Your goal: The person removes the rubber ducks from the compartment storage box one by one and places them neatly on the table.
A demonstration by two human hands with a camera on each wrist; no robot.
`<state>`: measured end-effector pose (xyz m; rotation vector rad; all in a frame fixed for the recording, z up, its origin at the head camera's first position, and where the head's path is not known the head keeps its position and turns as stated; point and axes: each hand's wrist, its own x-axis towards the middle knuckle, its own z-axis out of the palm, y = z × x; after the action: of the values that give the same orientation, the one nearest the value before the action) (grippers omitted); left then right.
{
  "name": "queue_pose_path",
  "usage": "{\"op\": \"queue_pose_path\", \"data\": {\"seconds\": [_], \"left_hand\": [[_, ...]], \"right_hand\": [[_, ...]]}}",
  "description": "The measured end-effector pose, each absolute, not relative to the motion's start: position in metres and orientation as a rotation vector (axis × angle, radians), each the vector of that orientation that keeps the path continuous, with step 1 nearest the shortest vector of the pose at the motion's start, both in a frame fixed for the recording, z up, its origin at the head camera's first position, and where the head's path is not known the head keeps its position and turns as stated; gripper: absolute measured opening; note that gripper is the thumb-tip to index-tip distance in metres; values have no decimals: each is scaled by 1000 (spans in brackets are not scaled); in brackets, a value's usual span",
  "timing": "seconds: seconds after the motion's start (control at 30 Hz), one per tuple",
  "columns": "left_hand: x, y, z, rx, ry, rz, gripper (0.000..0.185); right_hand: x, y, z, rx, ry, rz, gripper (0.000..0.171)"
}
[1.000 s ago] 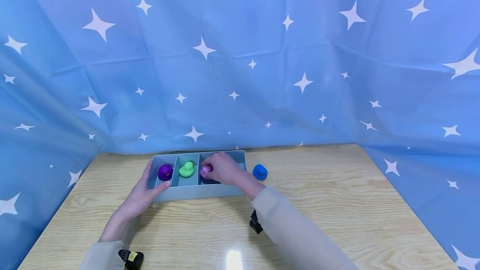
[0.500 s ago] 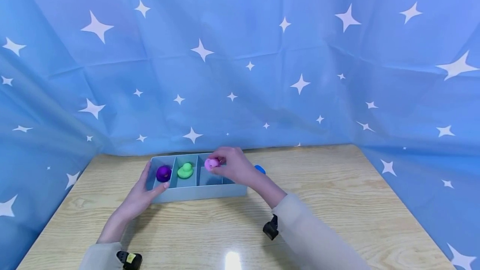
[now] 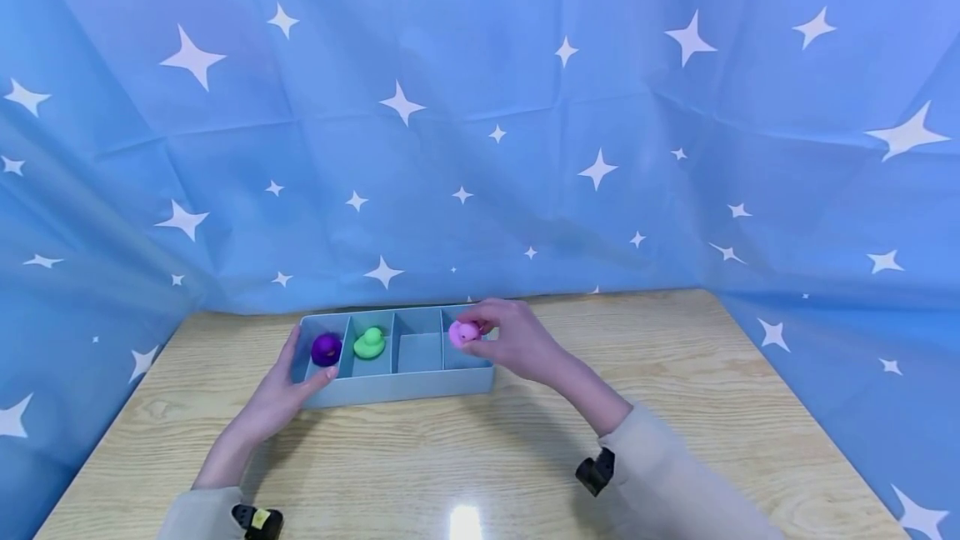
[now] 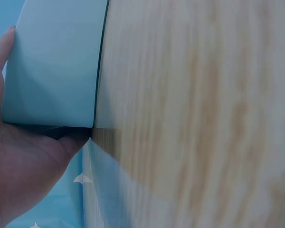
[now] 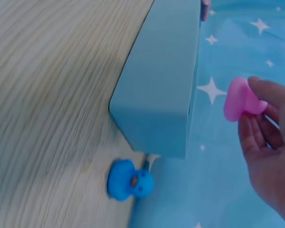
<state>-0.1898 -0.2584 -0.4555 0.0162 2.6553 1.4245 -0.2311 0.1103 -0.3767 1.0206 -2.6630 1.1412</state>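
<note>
A light blue divided tray (image 3: 397,387) (image 4: 57,61) (image 5: 166,90) sits at the back of the wooden table. A purple duck (image 3: 326,349) lies in its leftmost compartment and a green duck (image 3: 370,343) in the one beside it. My right hand (image 3: 510,342) pinches a pink duck (image 3: 464,332) (image 5: 240,101) in the air above the tray's rightmost compartment. My left hand (image 3: 281,394) (image 4: 23,166) holds the tray's left end, thumb against the front wall. A blue duck (image 5: 129,180) lies on the table just outside the tray's right end; the head view hides it behind my right hand.
A blue star-patterned cloth (image 3: 480,123) hangs close behind the tray and drapes down both sides of the wooden table (image 3: 465,465). The tray's third compartment (image 3: 420,350) holds nothing.
My right hand lifted the pink duck out of the third compartment and carried it right, over the rightmost compartment. My left hand stayed on the tray.
</note>
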Motion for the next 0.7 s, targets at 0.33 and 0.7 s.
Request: {"op": "queue_pose_path", "data": {"seconds": [0.33,0.7], "left_hand": [[-190,-259,-456,18,2657,1427,111],[-190,-258,-456,1,2645,1414,111]], "right_hand": [[-228,151,-374,951,-2644,1092,35],[-233,185,-381,847,-2639,1084,34]]}}
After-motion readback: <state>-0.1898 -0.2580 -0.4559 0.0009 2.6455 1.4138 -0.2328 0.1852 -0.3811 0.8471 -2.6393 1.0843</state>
